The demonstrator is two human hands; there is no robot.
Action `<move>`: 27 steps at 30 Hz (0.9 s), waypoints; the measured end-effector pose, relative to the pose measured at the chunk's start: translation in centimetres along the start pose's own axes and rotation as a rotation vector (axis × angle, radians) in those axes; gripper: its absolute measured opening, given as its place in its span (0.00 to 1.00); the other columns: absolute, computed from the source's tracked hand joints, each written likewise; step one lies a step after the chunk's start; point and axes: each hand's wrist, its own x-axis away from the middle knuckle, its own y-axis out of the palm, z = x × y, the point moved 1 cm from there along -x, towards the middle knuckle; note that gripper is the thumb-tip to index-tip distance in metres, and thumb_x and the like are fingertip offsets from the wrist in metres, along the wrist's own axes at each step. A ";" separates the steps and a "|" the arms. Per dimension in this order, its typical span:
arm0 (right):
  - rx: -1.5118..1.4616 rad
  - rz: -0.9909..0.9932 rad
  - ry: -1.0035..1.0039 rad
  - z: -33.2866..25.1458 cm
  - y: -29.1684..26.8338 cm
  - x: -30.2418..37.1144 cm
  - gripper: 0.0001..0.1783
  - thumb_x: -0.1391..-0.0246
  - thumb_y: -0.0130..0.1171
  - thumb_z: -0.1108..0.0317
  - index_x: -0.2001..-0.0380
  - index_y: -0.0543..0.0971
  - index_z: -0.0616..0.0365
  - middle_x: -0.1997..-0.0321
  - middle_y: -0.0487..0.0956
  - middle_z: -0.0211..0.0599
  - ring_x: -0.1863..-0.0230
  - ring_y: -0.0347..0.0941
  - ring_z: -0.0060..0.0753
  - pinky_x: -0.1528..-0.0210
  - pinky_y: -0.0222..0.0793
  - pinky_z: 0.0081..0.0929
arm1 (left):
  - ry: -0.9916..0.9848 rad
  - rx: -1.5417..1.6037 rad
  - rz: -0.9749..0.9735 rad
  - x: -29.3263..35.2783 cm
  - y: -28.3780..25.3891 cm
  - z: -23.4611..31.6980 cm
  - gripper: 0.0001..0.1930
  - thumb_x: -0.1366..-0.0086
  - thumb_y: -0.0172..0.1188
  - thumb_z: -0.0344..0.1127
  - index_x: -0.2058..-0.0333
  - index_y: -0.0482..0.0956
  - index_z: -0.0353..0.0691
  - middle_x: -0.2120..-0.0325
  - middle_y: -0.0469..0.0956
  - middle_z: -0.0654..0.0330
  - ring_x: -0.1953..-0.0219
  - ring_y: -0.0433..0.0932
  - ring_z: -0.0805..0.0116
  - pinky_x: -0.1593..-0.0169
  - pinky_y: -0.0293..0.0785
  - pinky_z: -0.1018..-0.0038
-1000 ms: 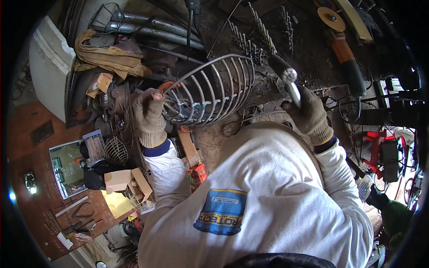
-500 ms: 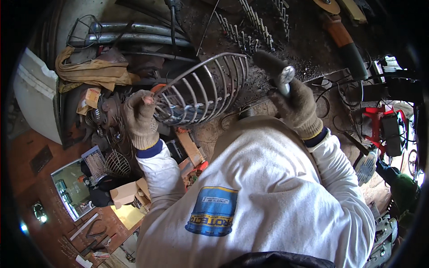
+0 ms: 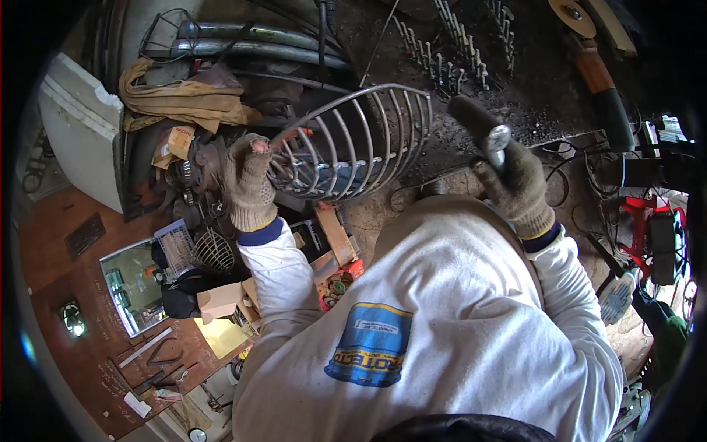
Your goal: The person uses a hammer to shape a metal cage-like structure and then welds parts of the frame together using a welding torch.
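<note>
A curved metal rod basket (image 3: 359,144), made of several bent ribs joined to an outer rim, tilts in front of me at the bench edge. My left hand (image 3: 251,180), in a knitted glove with a bare thumb tip, is closed on the basket's left end. The fingers behind that end are partly hidden. A hammer (image 3: 477,124) with a dark thick head and a shiny round face is raised to the right of the basket, apart from it. My gloved right hand (image 3: 520,190) is wrapped round its metal handle, which the hand mostly covers.
An angle grinder (image 3: 596,77) lies at the far right of the dark bench (image 3: 412,20), beside several upright metal pins (image 3: 464,46). Metal pipes (image 3: 258,51) and a tan cloth (image 3: 184,102) lie far left. Cables (image 3: 589,166) hang at right; cardboard boxes (image 3: 221,300) stand at lower left.
The whole view has shifted a little, so most things sit farther right in the picture. Both hands keep their grips; the basket and hammer show little movement of their own.
</note>
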 end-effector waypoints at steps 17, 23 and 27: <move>0.191 -0.185 -0.157 -3.8 -1.3 -0.3 0.28 0.51 0.63 0.68 0.44 0.73 0.60 0.64 0.81 0.50 0.66 0.79 0.53 0.64 0.74 0.41 | 0.081 -0.673 -0.270 -1.2 7.4 9.8 0.25 0.39 0.65 0.53 0.79 0.76 0.34 0.87 0.71 0.55 0.84 0.71 0.62 0.76 0.64 0.68; 0.333 -0.189 -0.062 -4.6 -1.4 -0.3 0.28 0.48 0.64 0.63 0.44 0.72 0.56 0.64 0.81 0.49 0.66 0.80 0.51 0.66 0.75 0.40 | 0.128 -0.736 -0.272 -0.7 8.5 11.0 0.23 0.39 0.64 0.53 0.78 0.79 0.36 0.86 0.75 0.55 0.82 0.76 0.60 0.75 0.68 0.68; 0.269 -0.040 -0.185 -6.2 -2.6 0.0 0.29 0.49 0.64 0.60 0.44 0.71 0.57 0.63 0.81 0.48 0.66 0.81 0.50 0.66 0.77 0.39 | 0.206 -0.764 -0.299 -0.6 8.6 11.1 0.22 0.39 0.65 0.53 0.78 0.80 0.37 0.86 0.76 0.56 0.82 0.78 0.61 0.75 0.69 0.68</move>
